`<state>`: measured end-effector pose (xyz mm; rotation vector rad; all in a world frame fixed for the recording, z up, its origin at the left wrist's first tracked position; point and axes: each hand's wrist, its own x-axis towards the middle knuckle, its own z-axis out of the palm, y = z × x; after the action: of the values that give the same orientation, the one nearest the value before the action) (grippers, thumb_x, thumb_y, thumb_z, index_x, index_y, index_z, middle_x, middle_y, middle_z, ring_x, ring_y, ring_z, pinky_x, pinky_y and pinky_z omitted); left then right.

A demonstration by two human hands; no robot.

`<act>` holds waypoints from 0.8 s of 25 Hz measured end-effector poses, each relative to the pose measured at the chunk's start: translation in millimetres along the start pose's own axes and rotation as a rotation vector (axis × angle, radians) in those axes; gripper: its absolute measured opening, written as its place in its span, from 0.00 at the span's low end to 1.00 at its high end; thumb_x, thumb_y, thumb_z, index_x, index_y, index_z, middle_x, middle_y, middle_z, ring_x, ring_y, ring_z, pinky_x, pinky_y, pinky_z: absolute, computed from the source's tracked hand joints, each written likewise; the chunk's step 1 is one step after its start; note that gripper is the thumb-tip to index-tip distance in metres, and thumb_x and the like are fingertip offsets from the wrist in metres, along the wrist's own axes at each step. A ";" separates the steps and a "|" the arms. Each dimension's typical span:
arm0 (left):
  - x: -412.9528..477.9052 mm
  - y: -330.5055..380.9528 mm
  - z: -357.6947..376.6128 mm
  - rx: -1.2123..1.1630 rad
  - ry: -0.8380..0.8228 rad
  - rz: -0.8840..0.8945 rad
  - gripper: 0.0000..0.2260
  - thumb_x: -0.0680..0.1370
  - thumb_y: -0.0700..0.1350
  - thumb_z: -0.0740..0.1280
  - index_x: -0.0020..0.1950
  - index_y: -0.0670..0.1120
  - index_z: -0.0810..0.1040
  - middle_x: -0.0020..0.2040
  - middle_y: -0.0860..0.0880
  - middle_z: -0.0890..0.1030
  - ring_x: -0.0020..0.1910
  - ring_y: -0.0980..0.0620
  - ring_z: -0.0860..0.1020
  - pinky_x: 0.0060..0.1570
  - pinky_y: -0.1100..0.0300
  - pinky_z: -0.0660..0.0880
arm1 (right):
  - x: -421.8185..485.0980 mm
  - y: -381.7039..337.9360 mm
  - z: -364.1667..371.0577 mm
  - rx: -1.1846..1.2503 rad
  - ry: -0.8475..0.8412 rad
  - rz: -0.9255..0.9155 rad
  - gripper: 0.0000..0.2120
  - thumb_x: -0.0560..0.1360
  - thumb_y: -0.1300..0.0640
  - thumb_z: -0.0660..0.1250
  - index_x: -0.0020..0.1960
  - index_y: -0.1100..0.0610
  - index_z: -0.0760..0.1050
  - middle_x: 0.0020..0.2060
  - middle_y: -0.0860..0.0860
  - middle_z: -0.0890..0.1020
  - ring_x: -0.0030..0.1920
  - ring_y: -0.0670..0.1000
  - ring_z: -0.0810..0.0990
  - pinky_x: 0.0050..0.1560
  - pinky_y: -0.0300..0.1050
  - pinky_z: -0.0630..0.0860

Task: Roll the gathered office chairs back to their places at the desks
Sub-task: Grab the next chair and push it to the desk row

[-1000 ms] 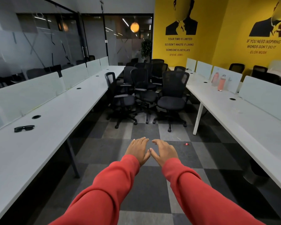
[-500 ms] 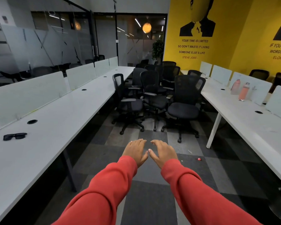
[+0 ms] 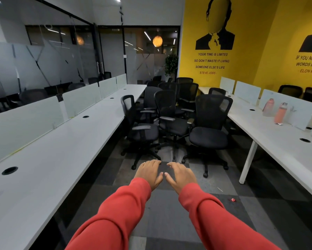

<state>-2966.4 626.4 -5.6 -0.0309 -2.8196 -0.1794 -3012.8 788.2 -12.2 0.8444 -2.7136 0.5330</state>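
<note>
Reaching forward palms-down, left hand (image 3: 149, 173) and right hand (image 3: 181, 175), thumbs nearly touching, fingers (image 3: 154, 162) straight, together, holding nothing

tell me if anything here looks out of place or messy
Yes. The black mesh office chairs are bunched in the aisle between the left long white desk and the right long white desk, turned different ways, not parked at desk places. A small red scrap lies on the grey carpet tiles.

Left sleeve (image 3: 115, 213): we're seeing coral-red, long, soft sweatshirt cloth
Right sleeve (image 3: 214, 219): same coral-red for us, same soft cloth
Cuffs (image 3: 142, 184): we spot snug bands at the wrists
Hands: our left hand (image 3: 149, 173) and right hand (image 3: 181, 175), both bare
</note>
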 end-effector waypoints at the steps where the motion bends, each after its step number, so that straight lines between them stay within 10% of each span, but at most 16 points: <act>1: 15.1 -7.7 5.8 -0.001 -0.002 -0.004 0.24 0.80 0.54 0.58 0.74 0.46 0.64 0.72 0.50 0.69 0.70 0.52 0.67 0.70 0.59 0.60 | 15.9 4.8 5.8 -0.003 -0.005 -0.001 0.22 0.79 0.42 0.59 0.70 0.49 0.69 0.62 0.45 0.77 0.62 0.47 0.75 0.62 0.44 0.68; 20: 318.2 -104.9 100.4 -0.037 -0.041 -0.172 0.24 0.80 0.55 0.59 0.73 0.45 0.66 0.70 0.49 0.71 0.68 0.50 0.69 0.66 0.57 0.64 | 337.6 131.5 95.4 0.046 -0.093 -0.130 0.37 0.69 0.33 0.43 0.68 0.50 0.70 0.62 0.46 0.77 0.63 0.49 0.74 0.60 0.46 0.69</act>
<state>-3304.1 535.7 -13.8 0.2029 -2.8584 -0.2731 -3372.3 682.6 -19.4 1.0745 -2.7136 0.5420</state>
